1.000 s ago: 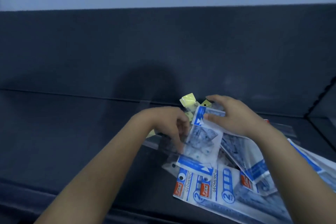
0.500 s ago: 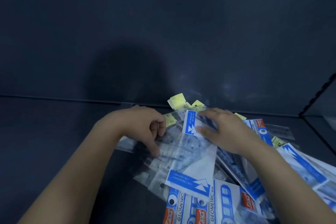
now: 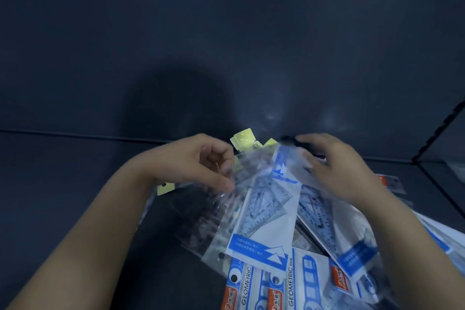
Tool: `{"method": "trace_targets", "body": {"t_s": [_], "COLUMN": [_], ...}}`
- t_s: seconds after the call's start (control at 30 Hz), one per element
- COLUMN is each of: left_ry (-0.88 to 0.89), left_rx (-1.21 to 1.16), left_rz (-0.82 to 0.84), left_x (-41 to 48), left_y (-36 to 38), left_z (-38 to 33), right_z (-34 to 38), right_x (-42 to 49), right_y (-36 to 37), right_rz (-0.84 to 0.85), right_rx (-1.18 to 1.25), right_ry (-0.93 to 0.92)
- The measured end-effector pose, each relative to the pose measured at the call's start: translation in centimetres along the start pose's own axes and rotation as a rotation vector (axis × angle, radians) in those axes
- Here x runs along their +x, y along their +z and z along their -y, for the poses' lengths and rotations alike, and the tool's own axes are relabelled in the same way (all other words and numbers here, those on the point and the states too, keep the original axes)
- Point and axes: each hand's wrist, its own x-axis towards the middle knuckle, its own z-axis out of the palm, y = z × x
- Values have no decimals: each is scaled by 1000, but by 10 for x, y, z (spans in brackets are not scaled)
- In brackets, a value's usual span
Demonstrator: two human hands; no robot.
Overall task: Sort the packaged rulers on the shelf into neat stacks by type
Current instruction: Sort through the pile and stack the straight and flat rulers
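Editor: Where were the packaged rulers [image 3: 289,284]?
Photographer: Head view, piled loose on the dark shelf [image 3: 75,196]. Left grip [image 3: 198,166] pinched clear ruler packets [image 3: 216,221]; right grip [image 3: 339,171] clamped the top of a blue-and-white set-square packet [image 3: 264,229] lying over them, blurred.

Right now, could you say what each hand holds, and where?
Left hand pinches the clear pack by its upper edge; right hand holds the set-square pack by its top end.

The dark shelf [image 3: 63,196] carries a loose heap of packaged rulers [image 3: 264,231] under both hands. Yellow-topped packets [image 3: 242,139] lie just beyond the left hand [image 3: 201,166], and more packs spread outward past the right hand [image 3: 337,171].
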Motion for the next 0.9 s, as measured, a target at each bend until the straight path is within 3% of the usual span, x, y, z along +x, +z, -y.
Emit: {"method": "trace_targets", "body": {"t_s": [0.07, 0.13, 0.2, 0.27, 0.33, 0.5, 0.57, 0.7, 0.9], "left_ry": [36, 51, 52, 34, 0, -76, -75, -56, 2], "left_rx": [-117, -241, -351, -404, -399, -379, -347, -229, -246], "left_rz": [-63, -168, -254, -293, -294, -268, -302, -453, -540], "left_x": [3, 9, 16, 21, 24, 23, 23, 26, 23], "left_y": [1, 5, 12, 19, 22, 16, 13, 6, -1], "left_z": [2, 6, 6, 6, 6, 9, 13, 17, 19], "right_z": [16, 34, 46, 51, 45, 2, -11, -27, -23], "right_x": [-5, -13, -18, -20, -18, -6, -1, 8, 10], "right_y": [-3, -6, -6, -2, 0, -9, -14, -10, -7], "right_rz": [18, 171, 363, 470, 422, -40, 0, 271, 247], "right_rx": [381, 695, 817, 769, 645, -196, -200, -208, -167], "right_ry": [-6, 38, 57, 48, 44, 71, 134, 210, 151]}}
